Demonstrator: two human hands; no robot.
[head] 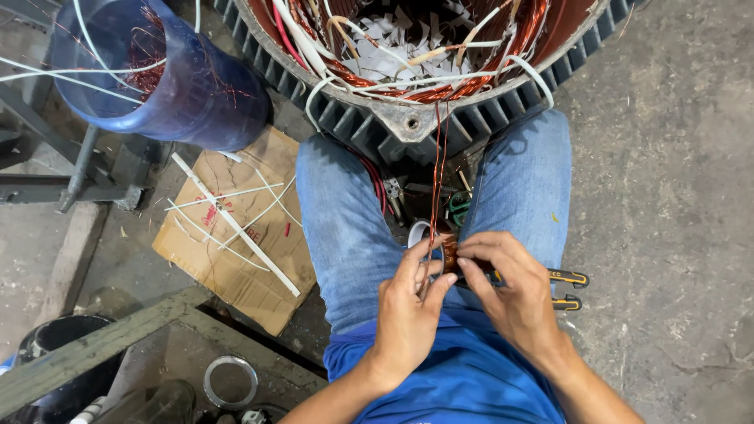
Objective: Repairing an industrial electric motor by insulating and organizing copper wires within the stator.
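A small coil of thin copper wire (448, 253) is being pinched between the fingers of the left hand (410, 308) and right hand (510, 289), below the large grey finned motor stator (408, 118).

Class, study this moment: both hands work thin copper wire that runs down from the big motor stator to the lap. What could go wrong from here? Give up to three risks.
1. The copper strands stretch taut from the stator to the left hand and right hand; a tug might kink or snap them.
2. Pliers lie on the thigh's edge and may slide off.
3. Loose white sleeving on the cardboard could snag a foot.
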